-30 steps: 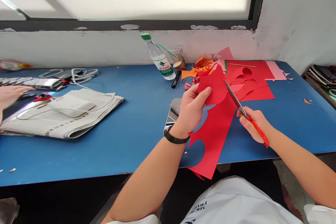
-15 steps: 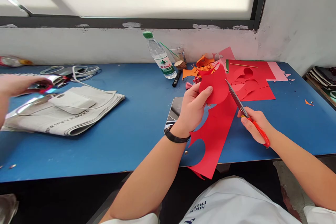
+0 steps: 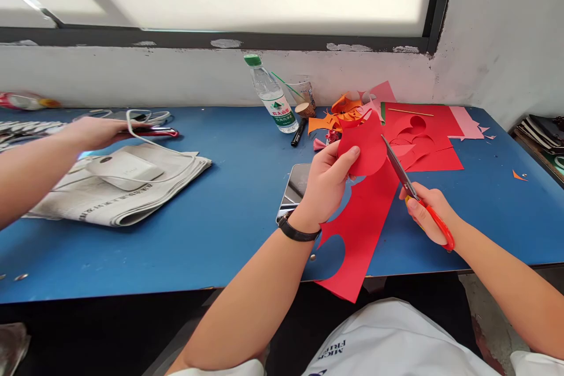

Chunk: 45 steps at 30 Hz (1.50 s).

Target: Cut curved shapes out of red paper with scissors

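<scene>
Scissors (image 3: pixel 399 167) gripped in the right hand (image 3: pixel 425 214), fingers closed through the handles, blades angled up-left into red paper (image 3: pixel 361 211) pinched by the left hand (image 3: pixel 324 188) above the blue table (image 3: pixel 220 217).

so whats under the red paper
Blue table, seen through the cutouts. A shiny flat device runs behind the left hand; whether it reaches under the red paper is hidden.
</scene>
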### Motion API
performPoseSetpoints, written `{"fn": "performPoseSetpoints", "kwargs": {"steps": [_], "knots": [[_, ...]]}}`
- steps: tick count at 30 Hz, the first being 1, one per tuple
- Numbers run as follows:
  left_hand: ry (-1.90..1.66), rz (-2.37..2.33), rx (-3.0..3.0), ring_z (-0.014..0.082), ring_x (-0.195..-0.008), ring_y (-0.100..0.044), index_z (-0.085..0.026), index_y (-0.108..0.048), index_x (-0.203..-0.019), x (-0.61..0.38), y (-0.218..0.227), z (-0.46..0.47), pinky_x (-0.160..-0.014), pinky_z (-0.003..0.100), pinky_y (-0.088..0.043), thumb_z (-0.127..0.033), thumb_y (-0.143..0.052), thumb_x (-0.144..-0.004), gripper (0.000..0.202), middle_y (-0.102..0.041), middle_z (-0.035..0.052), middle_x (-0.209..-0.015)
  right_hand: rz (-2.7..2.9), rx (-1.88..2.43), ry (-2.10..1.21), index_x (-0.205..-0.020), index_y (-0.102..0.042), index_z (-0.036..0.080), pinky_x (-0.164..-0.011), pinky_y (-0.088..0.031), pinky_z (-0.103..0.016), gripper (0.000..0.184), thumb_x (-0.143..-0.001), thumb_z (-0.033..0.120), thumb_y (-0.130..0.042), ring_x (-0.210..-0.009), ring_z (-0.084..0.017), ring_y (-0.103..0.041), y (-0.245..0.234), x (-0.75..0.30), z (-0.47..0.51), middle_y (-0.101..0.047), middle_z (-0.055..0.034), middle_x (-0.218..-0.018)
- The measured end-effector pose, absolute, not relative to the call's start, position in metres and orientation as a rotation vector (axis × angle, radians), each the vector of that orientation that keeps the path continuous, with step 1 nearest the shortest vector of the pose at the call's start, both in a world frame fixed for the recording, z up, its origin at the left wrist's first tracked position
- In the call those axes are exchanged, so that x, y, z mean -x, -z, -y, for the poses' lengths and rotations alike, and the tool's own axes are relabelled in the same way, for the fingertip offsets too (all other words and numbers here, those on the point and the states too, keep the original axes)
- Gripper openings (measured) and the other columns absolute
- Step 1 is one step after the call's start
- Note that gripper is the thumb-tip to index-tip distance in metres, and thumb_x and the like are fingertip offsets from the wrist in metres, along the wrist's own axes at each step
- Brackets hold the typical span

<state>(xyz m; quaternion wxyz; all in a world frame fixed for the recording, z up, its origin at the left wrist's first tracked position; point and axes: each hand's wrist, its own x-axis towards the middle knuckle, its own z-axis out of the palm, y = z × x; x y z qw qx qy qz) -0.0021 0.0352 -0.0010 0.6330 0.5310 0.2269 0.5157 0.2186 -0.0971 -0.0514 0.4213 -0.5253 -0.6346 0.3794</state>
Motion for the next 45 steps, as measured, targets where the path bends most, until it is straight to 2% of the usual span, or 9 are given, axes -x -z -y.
{"fn": "performPoseSetpoints", "kwargs": {"steps": [5,10,22,27,31,37,41,45], "knots": [[-1.169,-0.532,-1.229,0.0172,-0.075,-0.068,-0.021,-0.084,-0.092,0.003,0.003,-0.036,-0.064,0.027,-0.054,-0.05,-0.096,-0.088,0.031,-0.078,0.0029,-0.087,1.581,1.331,-0.959,-0.107,-0.062,0.025,-0.05,-0.035,-0.03,0.057,-0.11,0.081,-0.053,-0.056,-0.015,-0.037,0.054,-0.219,0.097,-0.043,0.0067,-0.069],[-1.176,-0.524,-1.22,0.02,-0.085,-0.074,-0.022,-0.085,-0.096,0.003,0.003,-0.037,-0.073,0.029,-0.059,-0.049,-0.095,-0.089,0.03,-0.082,0.004,-0.097,1.594,1.349,-0.935,-0.105,-0.062,0.025,-0.053,-0.036,-0.031,0.058,-0.109,0.082,-0.052,-0.057,-0.015,-0.038,0.053,-0.219,0.097,-0.044,0.0064,-0.068],[-1.185,-0.528,-1.205,0.0215,-0.086,-0.078,-0.022,-0.084,-0.097,0.001,0.0,-0.035,-0.074,0.029,-0.062,-0.051,-0.095,-0.088,0.033,-0.084,0.005,-0.099,1.635,1.371,-0.881,-0.101,-0.062,0.025,-0.054,-0.037,-0.032,0.055,-0.11,0.078,-0.052,-0.055,-0.015,-0.04,0.047,-0.218,0.097,-0.047,0.0058,-0.065],[-1.16,-0.536,-1.226,0.0246,-0.1,-0.081,-0.023,-0.086,-0.111,0.0,0.002,-0.033,-0.085,0.032,-0.067,-0.053,-0.095,-0.09,0.038,-0.087,0.0068,-0.11,1.653,1.39,-0.832,-0.101,-0.062,0.025,-0.055,-0.035,-0.031,0.048,-0.111,0.071,-0.055,-0.054,-0.014,-0.038,0.044,-0.216,0.098,-0.047,0.0068,-0.066],[-1.095,-0.554,-1.253,0.0216,-0.091,-0.078,-0.02,-0.087,-0.103,0.001,0.002,-0.029,-0.076,0.03,-0.065,-0.05,-0.097,-0.09,0.034,-0.086,0.0073,-0.106,1.656,1.427,-0.81,-0.104,-0.062,0.025,-0.054,-0.033,-0.03,0.037,-0.109,0.062,-0.06,-0.053,-0.014,-0.037,0.043,-0.216,0.1,-0.046,0.0084,-0.063],[-1.052,-0.598,-1.288,0.0165,-0.079,-0.069,-0.019,-0.085,-0.093,0.006,-0.004,-0.03,-0.069,0.028,-0.059,-0.05,-0.099,-0.088,0.034,-0.078,0.0026,-0.088,1.671,1.461,-0.824,-0.109,-0.061,0.026,-0.056,-0.034,-0.03,0.027,-0.104,0.052,-0.065,-0.053,-0.015,-0.038,0.039,-0.216,0.102,-0.047,0.0099,-0.063],[-0.972,-0.594,-1.29,0.018,-0.085,-0.073,-0.019,-0.088,-0.093,0.007,-0.006,-0.033,-0.071,0.028,-0.061,-0.048,-0.101,-0.087,0.032,-0.084,0.0049,-0.096,1.675,1.447,-0.847,-0.109,-0.061,0.027,-0.055,-0.034,-0.03,0.026,-0.102,0.051,-0.065,-0.054,-0.015,-0.037,0.037,-0.217,0.103,-0.047,0.0091,-0.065],[-0.954,-0.556,-1.255,0.0195,-0.089,-0.077,-0.02,-0.09,-0.096,0.008,-0.008,-0.035,-0.075,0.029,-0.064,-0.044,-0.102,-0.086,0.029,-0.087,0.006,-0.102,1.698,1.428,-0.856,-0.111,-0.061,0.026,-0.055,-0.033,-0.03,0.032,-0.103,0.057,-0.066,-0.054,-0.015,-0.036,0.037,-0.219,0.105,-0.047,0.0092,-0.065]]}}
